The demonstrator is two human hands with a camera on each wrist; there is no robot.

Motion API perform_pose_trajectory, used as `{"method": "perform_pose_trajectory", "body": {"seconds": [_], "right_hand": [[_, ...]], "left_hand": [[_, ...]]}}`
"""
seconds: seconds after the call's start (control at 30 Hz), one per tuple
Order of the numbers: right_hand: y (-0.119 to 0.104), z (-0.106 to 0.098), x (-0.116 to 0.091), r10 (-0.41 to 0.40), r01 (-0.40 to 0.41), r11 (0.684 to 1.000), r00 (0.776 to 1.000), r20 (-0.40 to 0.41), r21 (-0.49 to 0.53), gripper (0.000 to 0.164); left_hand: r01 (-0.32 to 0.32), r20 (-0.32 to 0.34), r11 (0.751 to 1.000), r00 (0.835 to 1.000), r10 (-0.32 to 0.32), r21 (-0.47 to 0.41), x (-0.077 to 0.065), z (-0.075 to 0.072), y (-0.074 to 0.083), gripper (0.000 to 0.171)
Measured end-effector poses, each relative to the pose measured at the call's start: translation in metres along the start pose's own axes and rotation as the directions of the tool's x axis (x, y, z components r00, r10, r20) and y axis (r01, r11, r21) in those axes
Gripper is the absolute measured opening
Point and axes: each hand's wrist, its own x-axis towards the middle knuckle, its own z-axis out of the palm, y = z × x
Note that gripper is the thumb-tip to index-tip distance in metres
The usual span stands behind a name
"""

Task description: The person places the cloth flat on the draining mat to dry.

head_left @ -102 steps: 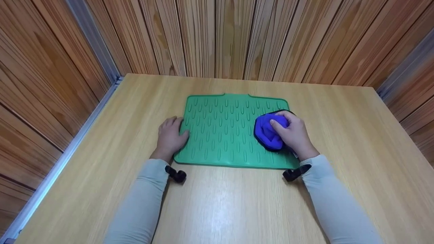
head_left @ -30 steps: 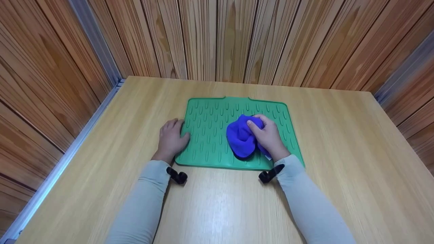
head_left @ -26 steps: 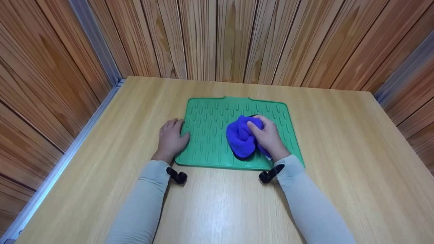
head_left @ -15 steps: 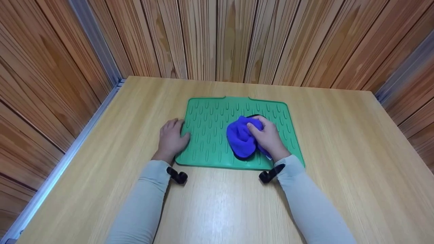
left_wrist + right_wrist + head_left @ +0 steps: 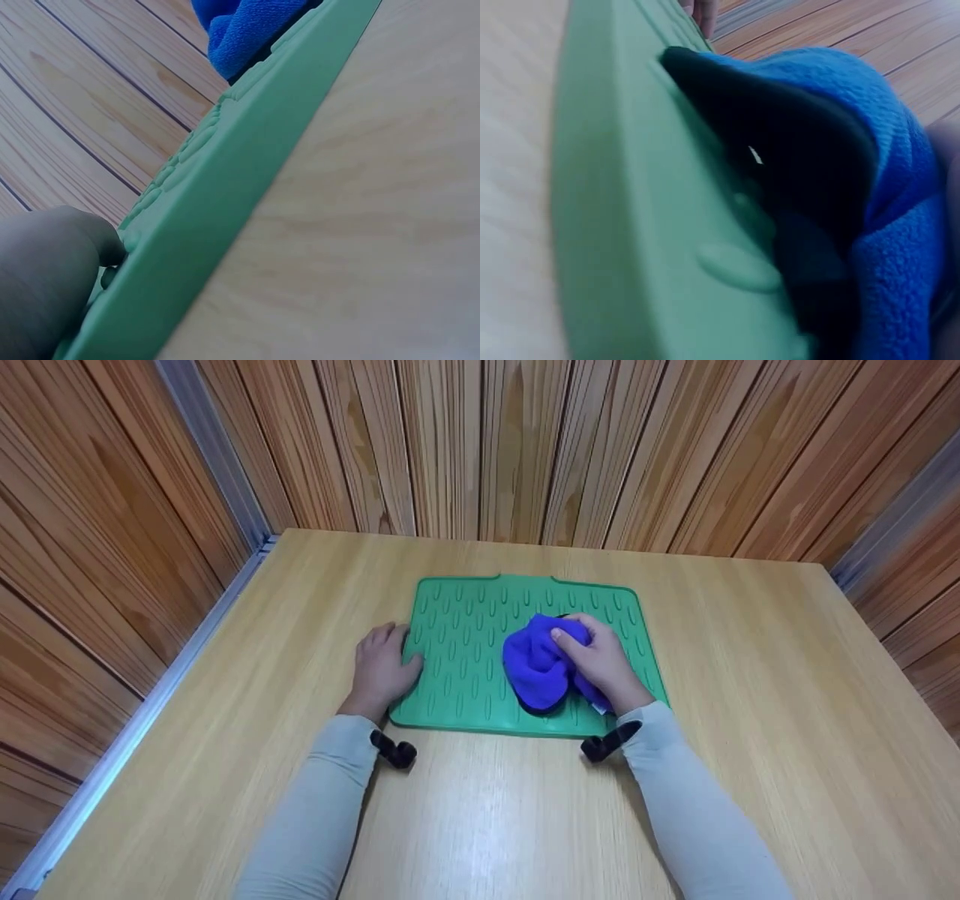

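A green mat [image 5: 457,660] with raised oval bumps and a rim lies on the table. My left hand [image 5: 381,669] rests along its left edge, fingers extended and the thumb over the rim; the left wrist view has that thumb [image 5: 52,277] against the mat's border. Bunched on the right half of the mat is a fuzzy blue cloth [image 5: 534,664] with black edging and a small white tag. My right hand [image 5: 604,660] grips its right side, thumb on top, other fingers mostly hidden behind. From the right wrist, the cloth's black underside [image 5: 802,142] faces the mat.
The wooden table [image 5: 480,817] extends around the mat on every side. Wood-plank walls [image 5: 517,450] stand behind and at both sides, with a metal rail [image 5: 150,712] along the left table edge. A black wrist camera [image 5: 394,750] sits at the left cuff.
Over about three seconds my right hand has carried the cloth left from the mat's right edge. In the last half second, hand and cloth shift slightly right. The left hand stays put.
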Motion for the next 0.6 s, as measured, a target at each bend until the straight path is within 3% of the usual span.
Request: {"method": "perform_pose_trajectory", "body": {"seconds": [0.13, 0.33, 0.6], "right_hand": [[-0.002, -0.007, 0.001, -0.024, 0.024, 0.999, 1.0, 0.001, 0.029, 0.036], [-0.001, -0.016, 0.004, -0.067, 0.07, 0.996, 0.996, -0.063, 0.054, 0.035], [0.007, -0.028, 0.009, -0.011, 0.025, 0.99, 0.994, -0.105, 0.139, 0.034]], "left_hand": [[-0.003, -0.001, 1.0, 1.0, 0.003, 0.0, 0.001, -0.001, 0.003, 0.059], [-0.002, -0.004, 0.999, 1.0, 0.002, -0.044, 0.001, -0.001, 0.006, 0.054], [-0.021, -0.066, 0.997, 0.998, 0.016, -0.077, 0.001, 0.002, 0.013, 0.04]]}}
